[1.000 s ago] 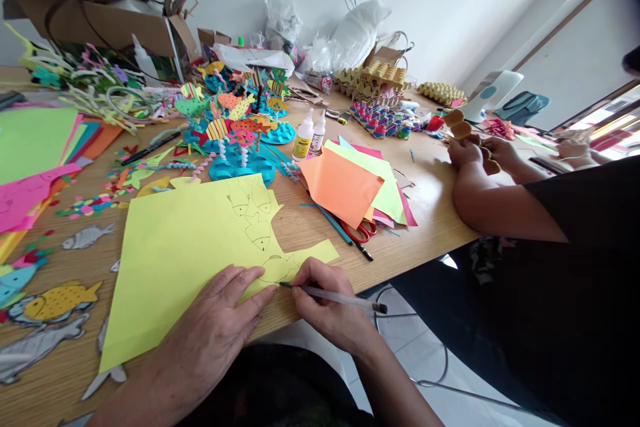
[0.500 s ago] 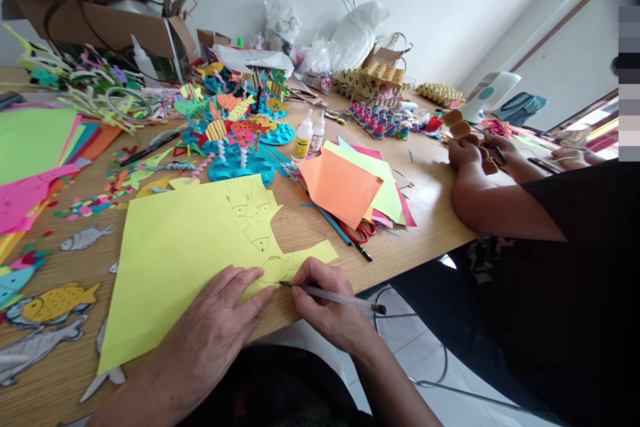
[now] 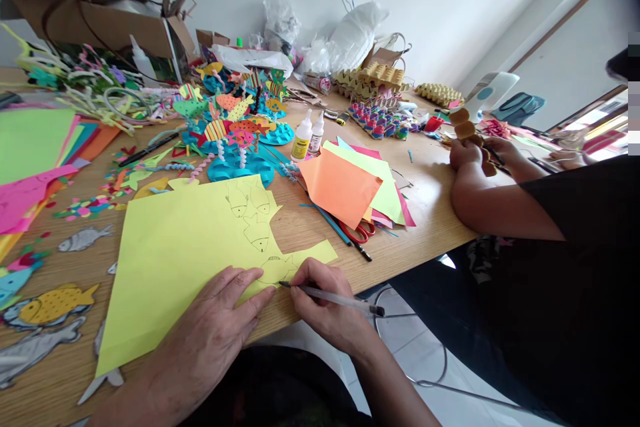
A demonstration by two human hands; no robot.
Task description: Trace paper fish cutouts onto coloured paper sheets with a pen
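Note:
A yellow sheet of paper (image 3: 185, 253) lies near the table's front edge, its right side cut unevenly. Several fish are drawn on it in black outline, one of them a drawn fish (image 3: 257, 237) close above the hands. My left hand (image 3: 223, 313) rests flat on the sheet, fingers stretched out. In my right hand (image 3: 325, 307) is a pen (image 3: 345, 300) with a clear barrel and black cap end, pinched between thumb and fingers. Its tip touches the paper at the lower edge of the lowest fish outline.
Paper fish models on blue bases (image 3: 240, 170), glue bottles (image 3: 303, 137), coloured paper (image 3: 345, 187) and red-handled scissors (image 3: 357, 232) lie beyond. Cut-out fish (image 3: 55, 303) are on the left. At right, a co-worker's hands (image 3: 467, 153) hold a piece of egg carton (image 3: 465, 127).
My hands and the pen stay almost in place on the paper. The co-worker's hands and the egg carton piece have shifted slightly.

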